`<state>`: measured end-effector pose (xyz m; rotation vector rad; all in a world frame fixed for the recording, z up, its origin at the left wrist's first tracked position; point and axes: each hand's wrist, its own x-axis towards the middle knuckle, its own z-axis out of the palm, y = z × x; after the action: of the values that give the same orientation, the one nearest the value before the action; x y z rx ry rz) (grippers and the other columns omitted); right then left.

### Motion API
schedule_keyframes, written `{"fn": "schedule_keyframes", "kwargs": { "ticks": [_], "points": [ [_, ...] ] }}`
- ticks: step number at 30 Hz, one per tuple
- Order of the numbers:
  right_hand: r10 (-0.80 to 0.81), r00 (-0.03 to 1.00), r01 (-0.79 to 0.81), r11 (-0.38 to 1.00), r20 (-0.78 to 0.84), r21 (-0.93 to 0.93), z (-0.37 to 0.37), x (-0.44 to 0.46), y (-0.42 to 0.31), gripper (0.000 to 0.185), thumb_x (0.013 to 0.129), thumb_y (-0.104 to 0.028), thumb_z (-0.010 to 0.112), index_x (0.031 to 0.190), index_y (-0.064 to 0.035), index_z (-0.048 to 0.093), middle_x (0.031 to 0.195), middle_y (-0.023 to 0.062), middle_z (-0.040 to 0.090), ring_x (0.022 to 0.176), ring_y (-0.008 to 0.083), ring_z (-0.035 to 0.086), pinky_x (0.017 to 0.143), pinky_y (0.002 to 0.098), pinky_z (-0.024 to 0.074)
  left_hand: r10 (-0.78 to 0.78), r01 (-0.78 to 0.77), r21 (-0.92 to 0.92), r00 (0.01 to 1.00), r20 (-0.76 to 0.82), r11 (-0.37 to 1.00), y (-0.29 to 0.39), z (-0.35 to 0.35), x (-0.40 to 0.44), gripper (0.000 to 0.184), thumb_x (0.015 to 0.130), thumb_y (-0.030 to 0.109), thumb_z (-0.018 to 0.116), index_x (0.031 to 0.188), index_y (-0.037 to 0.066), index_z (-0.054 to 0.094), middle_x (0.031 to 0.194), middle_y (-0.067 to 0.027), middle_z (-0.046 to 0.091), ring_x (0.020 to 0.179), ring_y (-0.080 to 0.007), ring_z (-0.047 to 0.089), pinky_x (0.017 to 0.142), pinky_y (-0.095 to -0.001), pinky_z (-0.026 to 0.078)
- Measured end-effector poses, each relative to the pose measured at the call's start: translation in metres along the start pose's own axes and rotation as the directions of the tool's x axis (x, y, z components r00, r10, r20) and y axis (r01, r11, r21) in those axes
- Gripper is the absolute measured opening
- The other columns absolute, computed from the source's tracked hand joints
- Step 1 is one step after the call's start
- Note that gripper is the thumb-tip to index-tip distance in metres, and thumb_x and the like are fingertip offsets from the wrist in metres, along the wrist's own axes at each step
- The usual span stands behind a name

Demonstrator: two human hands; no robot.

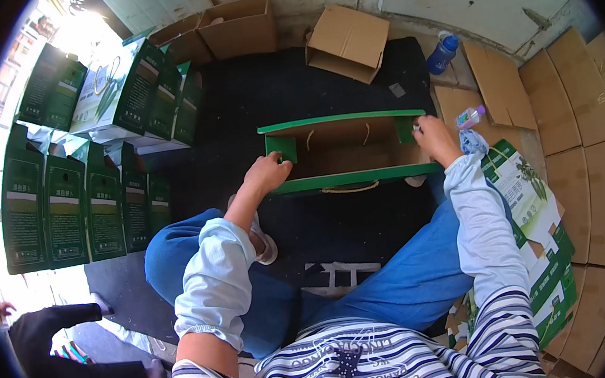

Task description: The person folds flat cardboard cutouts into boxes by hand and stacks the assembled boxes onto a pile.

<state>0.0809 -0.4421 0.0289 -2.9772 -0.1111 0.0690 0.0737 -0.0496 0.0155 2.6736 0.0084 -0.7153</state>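
Observation:
A long green cardboard carton (pixel 356 179) stands in front of me with its top open and its brown inside showing. Rope handles hang on its long sides. At its left end, my left hand (pixel 268 172) is closed, fingers curled over the green end flap (pixel 282 146). My right hand (pixel 435 138) pinches the opposite end by the right corner, and the fingertips are partly hidden there. Both sleeves are covered by pale blue sleeve guards.
Finished-looking green cartons (pixel 66 202) stand stacked at left. Flat printed carton sheets (pixel 534 201) lie at right beside stacked brown boxes (pixel 557 95). An open brown box (pixel 350 37), a blue bottle (pixel 443 54) and a small purple-capped bottle (pixel 470 117) are farther off. Another person's legs (pixel 79 345) show lower left.

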Motion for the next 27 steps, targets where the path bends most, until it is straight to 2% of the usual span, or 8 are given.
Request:
{"fn": "schedule_keyframes", "kwargs": {
  "ticks": [3,7,11,15,21,22,24,27],
  "points": [
    [0.022,0.978,-0.019,1.000,-0.210,0.017,-0.017,-0.010,-0.023,0.026,0.079,-0.019,0.066,0.096,-0.0036,0.054,0.096,0.0159,0.059,0.090,0.0357,0.060,0.074,0.0441,0.0505,0.003,-0.005,-0.036,0.999,-0.051,0.999,-0.001,0.001,-0.002,0.057,0.082,0.037,0.047,0.130,0.007,0.050,0.121,-0.0267,0.054,0.112,-0.0393,0.054,0.098,-0.0436,0.041],
    [-0.036,0.962,0.014,0.996,-0.272,-0.083,-0.021,-0.011,-0.038,0.029,0.078,-0.018,0.068,0.095,-0.0029,0.051,0.094,0.0161,0.057,0.088,0.0337,0.061,0.071,0.0419,0.0512,0.006,-0.009,-0.058,0.999,-0.049,0.998,0.000,-0.003,0.001,0.057,0.082,0.036,0.048,0.131,0.006,0.049,0.122,-0.0272,0.052,0.114,-0.0386,0.052,0.098,-0.0425,0.042],
    [-0.118,0.993,0.116,0.987,-0.014,-0.108,-0.010,-0.009,-0.030,0.023,0.081,-0.021,0.065,0.092,-0.0022,0.057,0.097,0.0187,0.059,0.091,0.0344,0.061,0.078,0.0447,0.0498,-0.006,0.002,-0.057,0.998,-0.063,0.998,0.000,-0.003,0.000,0.056,0.082,0.035,0.049,0.130,0.006,0.049,0.123,-0.0269,0.052,0.113,-0.0385,0.052,0.097,-0.0427,0.042],
    [-0.155,0.970,0.165,0.986,0.188,-0.039,-0.003,-0.010,-0.024,0.034,0.086,-0.020,0.054,0.115,-0.0039,0.058,0.112,0.0183,0.058,0.102,0.0359,0.057,0.086,0.0442,0.0469,0.037,-0.048,-0.048,0.977,-0.211,0.998,0.003,-0.002,-0.006,0.051,0.081,0.030,0.053,0.126,0.004,0.052,0.123,-0.0274,0.051,0.114,-0.0385,0.052,0.096,-0.0426,0.043],
    [-0.162,0.982,0.152,0.983,0.102,0.103,0.005,-0.005,-0.008,0.028,0.086,-0.019,0.051,0.105,-0.0024,0.064,0.109,0.0191,0.060,0.101,0.0352,0.058,0.087,0.0425,0.0463,-0.037,-0.110,-0.245,0.848,-0.528,0.963,0.008,0.000,-0.004,0.065,0.080,0.019,0.056,0.137,0.000,0.033,0.127,-0.0257,0.049,0.114,-0.0371,0.051,0.094,-0.0431,0.044],
    [-0.163,0.981,0.146,0.976,0.101,0.161,0.008,-0.002,-0.002,0.029,0.086,-0.020,0.051,0.106,-0.0028,0.064,0.110,0.0192,0.060,0.101,0.0348,0.058,0.088,0.0413,0.0459,-0.051,-0.102,-0.247,0.836,-0.546,0.964,0.009,0.001,-0.003,0.073,0.081,0.017,0.058,0.141,0.001,0.020,0.121,-0.0240,0.054,0.107,-0.0370,0.056,0.089,-0.0444,0.046],
    [-0.166,0.981,0.132,0.952,0.103,0.277,0.008,0.001,0.006,0.031,0.087,-0.023,0.052,0.108,-0.0037,0.064,0.113,0.0195,0.059,0.102,0.0339,0.058,0.090,0.0389,0.0452,-0.053,-0.090,-0.252,0.859,-0.509,0.964,0.014,-0.005,-0.008,0.074,0.081,0.019,0.060,0.142,0.003,0.019,0.116,-0.0233,0.057,0.103,-0.0374,0.058,0.085,-0.0444,0.047],
    [-0.062,0.962,-0.090,0.851,0.268,0.518,0.002,0.000,0.010,0.039,0.089,-0.031,0.052,0.115,-0.0032,0.061,0.120,0.0183,0.058,0.106,0.0289,0.058,0.092,0.0349,0.0431,0.020,-0.151,-0.253,0.891,-0.454,0.956,0.018,-0.014,-0.005,0.071,0.082,0.023,0.063,0.140,0.005,0.024,0.109,-0.0224,0.061,0.098,-0.0375,0.060,0.081,-0.0441,0.049]
  ]
}}
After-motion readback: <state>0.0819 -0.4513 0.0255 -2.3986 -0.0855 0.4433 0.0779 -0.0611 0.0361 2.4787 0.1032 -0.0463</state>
